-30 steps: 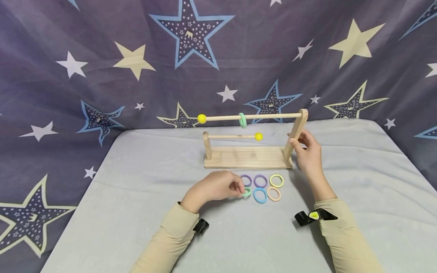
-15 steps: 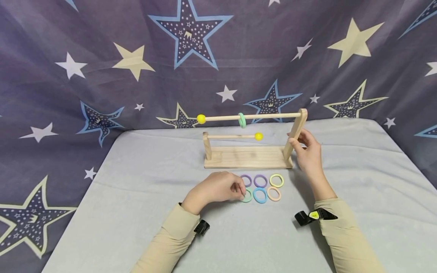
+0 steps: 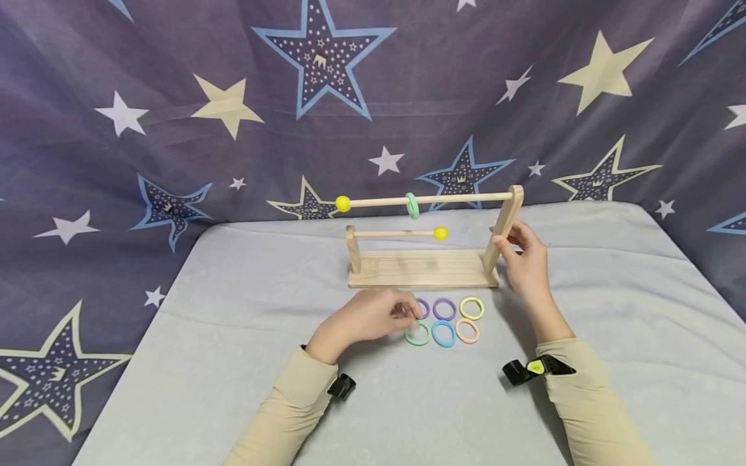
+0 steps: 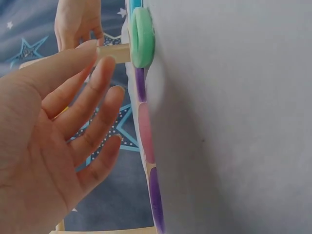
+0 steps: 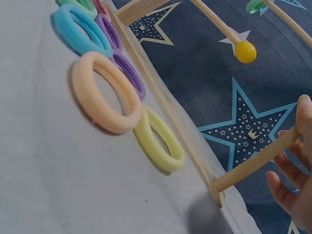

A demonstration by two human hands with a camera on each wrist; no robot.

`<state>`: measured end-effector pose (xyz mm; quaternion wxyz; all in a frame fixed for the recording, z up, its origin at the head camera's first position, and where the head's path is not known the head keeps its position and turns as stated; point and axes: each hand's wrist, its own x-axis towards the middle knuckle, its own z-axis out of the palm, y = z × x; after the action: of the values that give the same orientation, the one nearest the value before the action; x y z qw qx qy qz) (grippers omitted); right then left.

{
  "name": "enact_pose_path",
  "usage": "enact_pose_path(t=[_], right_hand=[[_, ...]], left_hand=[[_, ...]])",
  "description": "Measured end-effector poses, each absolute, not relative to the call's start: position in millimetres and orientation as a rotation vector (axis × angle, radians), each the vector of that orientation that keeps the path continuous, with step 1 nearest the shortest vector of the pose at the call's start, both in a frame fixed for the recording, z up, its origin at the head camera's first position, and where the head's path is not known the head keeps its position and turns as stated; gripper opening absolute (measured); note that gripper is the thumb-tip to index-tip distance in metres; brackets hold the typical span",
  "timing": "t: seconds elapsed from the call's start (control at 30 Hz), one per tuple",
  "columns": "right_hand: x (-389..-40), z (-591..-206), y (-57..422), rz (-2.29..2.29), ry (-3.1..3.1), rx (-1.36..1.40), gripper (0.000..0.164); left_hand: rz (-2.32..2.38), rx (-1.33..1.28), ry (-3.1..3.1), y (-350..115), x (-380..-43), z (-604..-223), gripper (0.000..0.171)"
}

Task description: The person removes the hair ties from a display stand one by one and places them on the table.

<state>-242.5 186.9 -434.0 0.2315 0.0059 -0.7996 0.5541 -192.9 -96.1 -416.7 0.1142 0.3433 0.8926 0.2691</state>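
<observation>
My left hand (image 3: 373,315) hovers over the left end of two rows of fabric hair ties, its fingers loosely bent and apart, as the left wrist view shows. Just under its fingertips lies a green hair tie (image 3: 418,334) on the cloth. Beside that are a blue one (image 3: 443,334), a peach one (image 3: 467,331), a yellow one (image 3: 472,309) and purple ones (image 3: 445,309). A pink hair tie (image 4: 146,131), hidden in the head view, shows in the left wrist view. My right hand (image 3: 527,262) grips the taller upright of a wooden stand (image 3: 425,268).
The stand's long upper rod (image 3: 466,198) carries a green hair tie (image 3: 412,206) and ends in a yellow ball (image 3: 342,204). A shorter rod (image 3: 396,233) below points right, with another yellow ball (image 3: 440,232). Behind the cloth-covered table (image 3: 262,278) hangs a star-patterned curtain (image 3: 454,97).
My left hand has let the green hair tie down flat on the cloth and risen slightly off it, fingers parting. The right hand stays on the upright.
</observation>
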Motion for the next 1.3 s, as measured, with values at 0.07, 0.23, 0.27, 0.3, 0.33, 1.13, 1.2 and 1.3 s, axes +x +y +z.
enact_pose_path(t=[0.07, 0.23, 0.27, 0.3, 0.33, 1.13, 1.2, 1.3], right_hand=[[-243, -435, 188, 1.526, -2.198, 0.016, 0.039], [-242, -432, 186, 1.507, -2.211, 0.015, 0.039], [-242, -432, 185, 1.505, -2.209, 0.018, 0.038], [-241, -431, 185, 1.506, -2.207, 0.021, 0.038], [-240, -430, 185, 1.512, -2.200, 0.026, 0.038], [-238, -439, 187, 1.532, -2.208, 0.019, 0.040], [-238, -438, 187, 1.535, -2.204, 0.020, 0.040], [-237, -430, 184, 1.535, -2.200, 0.023, 0.039]], left_hand=[[0.812, 1.027, 2.637, -96, -193, -416, 0.009], [0.897, 1.022, 2.651, -96, -194, -413, 0.009], [0.912, 1.017, 2.660, -95, -194, -412, 0.009], [0.927, 1.011, 2.671, -95, -194, -411, 0.009], [0.943, 1.007, 2.684, -95, -195, -411, 0.009], [1.503, 0.659, 3.057, -95, -189, -404, 0.014], [1.511, 0.632, 3.056, -95, -191, -402, 0.015], [1.535, 0.598, 3.065, -94, -193, -400, 0.016]])
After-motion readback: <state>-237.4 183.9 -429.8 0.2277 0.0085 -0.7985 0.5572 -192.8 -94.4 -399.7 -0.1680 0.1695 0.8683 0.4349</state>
